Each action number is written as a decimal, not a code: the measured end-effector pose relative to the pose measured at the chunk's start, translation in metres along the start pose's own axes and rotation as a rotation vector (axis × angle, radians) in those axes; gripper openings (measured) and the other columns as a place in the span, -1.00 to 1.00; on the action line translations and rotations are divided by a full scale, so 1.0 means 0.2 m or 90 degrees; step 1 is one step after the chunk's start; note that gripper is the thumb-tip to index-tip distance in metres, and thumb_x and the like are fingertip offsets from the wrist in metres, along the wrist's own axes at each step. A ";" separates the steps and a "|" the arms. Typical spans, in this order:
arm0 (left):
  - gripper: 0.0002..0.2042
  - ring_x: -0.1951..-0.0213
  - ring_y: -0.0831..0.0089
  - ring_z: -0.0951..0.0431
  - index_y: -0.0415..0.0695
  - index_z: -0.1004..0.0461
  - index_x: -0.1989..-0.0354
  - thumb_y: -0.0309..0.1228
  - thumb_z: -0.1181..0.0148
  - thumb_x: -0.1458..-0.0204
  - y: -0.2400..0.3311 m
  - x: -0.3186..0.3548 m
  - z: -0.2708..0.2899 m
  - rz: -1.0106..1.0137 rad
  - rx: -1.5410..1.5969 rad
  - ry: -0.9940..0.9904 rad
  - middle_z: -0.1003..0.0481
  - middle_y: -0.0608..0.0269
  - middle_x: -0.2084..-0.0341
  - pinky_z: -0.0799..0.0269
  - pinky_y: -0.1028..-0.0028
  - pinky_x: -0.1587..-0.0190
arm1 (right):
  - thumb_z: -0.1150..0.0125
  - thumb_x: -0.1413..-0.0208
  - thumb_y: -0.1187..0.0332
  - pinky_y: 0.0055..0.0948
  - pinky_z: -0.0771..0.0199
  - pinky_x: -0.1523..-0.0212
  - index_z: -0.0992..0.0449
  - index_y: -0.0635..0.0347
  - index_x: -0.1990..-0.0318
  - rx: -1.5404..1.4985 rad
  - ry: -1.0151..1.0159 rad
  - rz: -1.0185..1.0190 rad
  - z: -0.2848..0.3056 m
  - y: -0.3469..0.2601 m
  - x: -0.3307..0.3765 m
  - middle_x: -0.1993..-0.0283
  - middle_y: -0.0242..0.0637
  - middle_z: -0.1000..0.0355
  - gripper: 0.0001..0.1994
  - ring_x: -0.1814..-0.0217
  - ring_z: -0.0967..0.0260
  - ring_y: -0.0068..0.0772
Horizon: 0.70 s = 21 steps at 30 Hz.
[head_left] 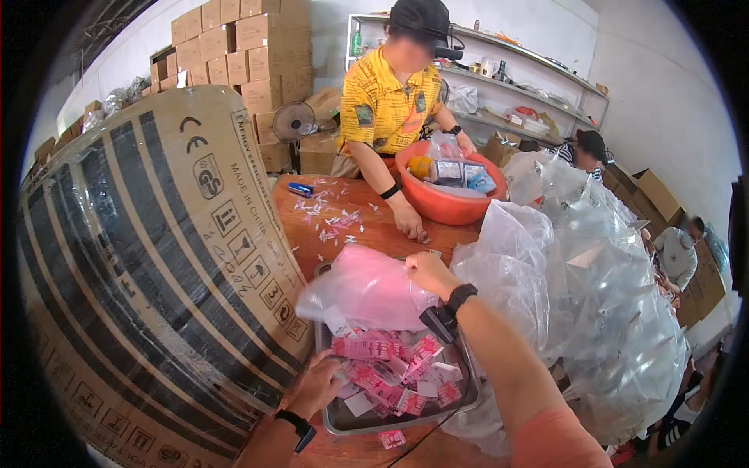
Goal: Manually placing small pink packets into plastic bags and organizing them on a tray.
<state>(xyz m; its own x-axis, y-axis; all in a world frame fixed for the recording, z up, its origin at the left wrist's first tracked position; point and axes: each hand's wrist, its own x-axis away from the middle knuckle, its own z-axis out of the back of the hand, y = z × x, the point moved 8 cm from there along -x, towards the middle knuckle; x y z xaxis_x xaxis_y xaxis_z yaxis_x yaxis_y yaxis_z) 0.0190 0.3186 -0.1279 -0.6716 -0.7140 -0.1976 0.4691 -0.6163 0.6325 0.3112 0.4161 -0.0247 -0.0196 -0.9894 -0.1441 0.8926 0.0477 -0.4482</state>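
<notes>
My right hand (433, 274) is closed on the upper right edge of a clear plastic bag (363, 292), raised and tilted over a metal tray (474, 390). The bag looks pink over its middle; whether the pink is inside or behind it is unclear. Loose pink-and-white printed cards (382, 380) lie heaped in the tray, some face down. At the tray's left rim, my left hand (318, 384) has its fingers bent inward against the cards; what they grip is hard to make out. One pink card (392, 439) lies on the table just outside the near rim.
A large striped carton (156, 265) crowds the left side. Big clear plastic bags (593, 296) bulge at the right. Across the wooden table (308, 242), a person in a yellow shirt (390, 101) reaches beside an orange basin (452, 204). Small white and pink pieces (335, 222) are scattered near a blue object (300, 189).
</notes>
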 end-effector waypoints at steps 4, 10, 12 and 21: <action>-0.61 -0.18 0.13 -0.17 -0.19 -0.39 0.08 -0.28 -0.18 0.08 -0.09 0.04 0.00 -0.042 0.029 0.054 -0.37 0.06 0.05 -0.07 0.30 -0.20 | -0.15 0.09 0.34 -0.22 -0.32 0.35 -0.46 0.32 0.47 -0.130 0.046 0.063 0.10 -0.25 0.11 0.49 -0.01 -0.40 -0.82 0.38 -0.40 -0.03; -0.61 -0.04 0.31 -0.31 -0.25 -0.31 -0.01 -0.33 -0.14 -0.04 0.23 -0.07 0.21 0.135 0.665 0.185 -0.35 0.05 0.03 -0.27 0.37 -0.04 | -0.11 -0.01 0.38 -0.44 -0.19 0.58 -0.44 0.32 0.49 -0.249 0.088 0.083 0.26 -0.40 0.33 0.69 -0.28 -0.23 -0.83 0.64 -0.16 -0.57; -0.72 0.17 0.35 -0.47 -0.19 -0.36 0.06 -0.42 -0.12 -0.04 0.29 -0.14 0.20 0.211 0.829 0.176 -0.43 0.14 0.17 -0.43 0.38 0.12 | -0.12 0.00 0.37 -0.42 -0.25 0.50 -0.44 0.30 0.44 -0.182 0.078 0.062 0.26 -0.36 0.41 0.63 -0.26 -0.30 -0.85 0.58 -0.23 -0.49; -0.93 0.46 0.57 -0.46 -0.19 -0.46 0.32 -0.51 -0.06 -0.05 0.58 -0.12 0.27 0.175 0.871 0.177 -0.48 0.31 0.49 -0.41 0.55 0.34 | -0.17 0.08 0.25 -0.10 -0.29 0.13 -0.41 0.22 0.22 -0.112 0.206 0.242 0.33 -0.95 0.92 0.17 -0.06 -0.37 -0.71 0.09 -0.28 0.05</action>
<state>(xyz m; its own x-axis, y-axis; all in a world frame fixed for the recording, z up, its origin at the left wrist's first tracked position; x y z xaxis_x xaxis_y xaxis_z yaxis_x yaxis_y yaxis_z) 0.0586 0.2820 -0.0081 -0.4432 -0.8964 0.0111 -0.4585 0.2373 0.8564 0.1676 0.2156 0.0911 0.1286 -0.8060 -0.5778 0.7750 0.4452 -0.4485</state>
